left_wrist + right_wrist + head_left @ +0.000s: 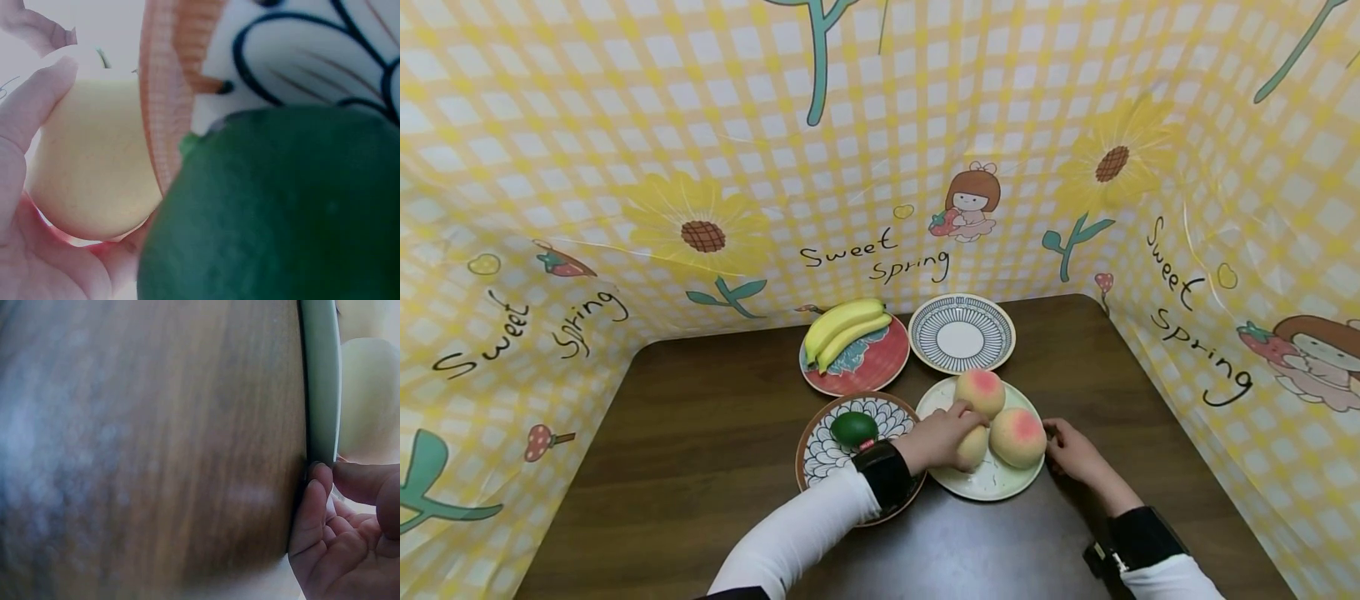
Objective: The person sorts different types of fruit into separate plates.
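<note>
My left hand point(942, 437) reaches across the patterned plate and grips a peach point(973, 450) on a pale green plate point(992, 487). In the left wrist view its fingers and thumb curl round the peach's pale yellow body point(94, 156). Two more peaches, one at the back point(980, 390) and one on the right point(1018, 437), share that plate, both with pink tops. At the plate's right edge, my right hand point(1072, 452) pinches the rim point(324, 394) between thumb and fingers, as the right wrist view shows.
Under my left forearm, a brown-rimmed petal-patterned plate point(820, 454) holds a dark green oval fruit point(854, 429). Behind it, a red plate point(883, 362) bears bananas point(846, 329). A striped blue-and-white plate point(961, 340) stands at the back. Checked cloth point(865, 167) surrounds the wooden table point(700, 442).
</note>
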Demonstrator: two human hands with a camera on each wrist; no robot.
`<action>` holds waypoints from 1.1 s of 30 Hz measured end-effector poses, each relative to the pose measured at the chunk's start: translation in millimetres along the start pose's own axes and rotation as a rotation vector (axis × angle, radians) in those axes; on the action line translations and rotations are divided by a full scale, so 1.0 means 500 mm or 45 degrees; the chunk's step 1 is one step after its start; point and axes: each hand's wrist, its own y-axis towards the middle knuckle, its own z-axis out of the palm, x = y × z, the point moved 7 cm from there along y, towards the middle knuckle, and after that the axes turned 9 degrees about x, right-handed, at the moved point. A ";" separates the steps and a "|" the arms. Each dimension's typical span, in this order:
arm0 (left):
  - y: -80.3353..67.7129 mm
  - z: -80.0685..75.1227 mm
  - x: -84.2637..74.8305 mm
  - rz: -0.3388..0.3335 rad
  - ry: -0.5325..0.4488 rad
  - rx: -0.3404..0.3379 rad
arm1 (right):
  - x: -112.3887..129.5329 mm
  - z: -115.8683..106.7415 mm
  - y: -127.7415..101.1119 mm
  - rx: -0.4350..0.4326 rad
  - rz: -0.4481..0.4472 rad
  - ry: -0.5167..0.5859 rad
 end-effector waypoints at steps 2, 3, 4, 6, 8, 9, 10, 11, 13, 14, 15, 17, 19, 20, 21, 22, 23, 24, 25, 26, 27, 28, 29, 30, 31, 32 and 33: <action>0.000 0.001 -0.001 -0.007 0.002 -0.005 | 0.000 -0.001 0.001 -0.001 -0.004 0.003; 0.000 0.001 -0.002 -0.009 0.006 -0.007 | 0.000 -0.001 0.001 -0.001 -0.006 0.004; 0.000 0.001 -0.002 -0.011 0.008 -0.010 | 0.000 -0.001 0.001 0.001 -0.008 0.006; 0.000 0.002 -0.003 -0.015 0.016 -0.012 | 0.002 -0.002 0.001 0.001 -0.010 0.007; 0.000 0.003 -0.004 -0.019 0.025 -0.013 | 0.003 -0.002 0.001 0.001 -0.009 0.006; 0.000 0.003 -0.004 -0.021 0.031 -0.016 | 0.003 -0.002 0.001 0.002 -0.008 0.006; 0.001 0.003 -0.004 -0.024 0.038 -0.018 | 0.004 -0.003 0.002 0.002 -0.007 0.005; 0.001 0.004 -0.004 -0.026 0.046 -0.020 | 0.005 -0.003 0.002 0.003 -0.008 0.005; 0.001 0.005 -0.005 -0.032 0.054 -0.028 | 0.006 -0.003 0.002 0.006 -0.008 0.008; 0.001 0.005 -0.005 -0.034 0.062 -0.032 | 0.006 -0.003 0.002 0.007 -0.009 0.011; 0.001 0.006 -0.005 -0.035 0.069 -0.036 | 0.007 -0.002 0.002 0.009 -0.009 0.013; 0.001 0.007 -0.006 -0.035 0.090 -0.042 | 0.007 -0.002 0.002 0.013 -0.011 0.011; 0.002 0.008 -0.008 -0.034 0.112 -0.048 | 0.007 -0.002 0.002 0.013 -0.010 0.011; 0.002 0.008 -0.008 -0.032 0.124 -0.051 | 0.006 -0.002 0.002 0.014 -0.006 0.011; 0.002 0.008 -0.009 -0.030 0.128 -0.056 | 0.006 -0.001 0.001 0.015 -0.006 0.008; 0.002 0.008 -0.009 -0.027 0.133 -0.058 | 0.006 -0.001 0.001 0.015 -0.005 0.007; 0.003 0.008 -0.009 -0.024 0.135 -0.059 | 0.006 -0.001 0.001 0.016 -0.005 0.007; 0.003 0.008 -0.009 -0.021 0.133 -0.061 | 0.005 -0.001 0.001 0.015 -0.004 0.010; 0.003 0.008 -0.009 -0.017 0.129 -0.061 | 0.005 -0.001 0.001 0.015 -0.002 0.014; 0.003 0.009 -0.009 -0.014 0.124 -0.059 | 0.005 -0.001 0.001 0.014 -0.002 0.017; 0.003 0.009 -0.009 -0.013 0.117 -0.057 | 0.005 0.000 0.000 0.013 -0.005 0.019; 0.003 0.009 -0.008 -0.009 0.118 -0.053 | 0.005 0.000 0.000 0.012 -0.004 0.022; 0.002 0.009 -0.008 -0.007 0.113 -0.050 | 0.005 0.000 -0.001 0.010 -0.003 0.023; 0.001 0.008 -0.008 -0.004 0.105 -0.046 | 0.005 0.000 -0.002 0.009 -0.002 0.024; 0.000 0.008 -0.008 -0.001 0.093 -0.040 | 0.005 0.001 -0.002 0.007 -0.002 0.024; -0.001 0.006 -0.008 0.002 0.083 -0.036 | 0.005 0.001 -0.003 0.004 -0.003 0.022; -0.002 0.005 -0.008 0.007 0.075 -0.034 | 0.004 0.001 -0.003 0.002 -0.002 0.020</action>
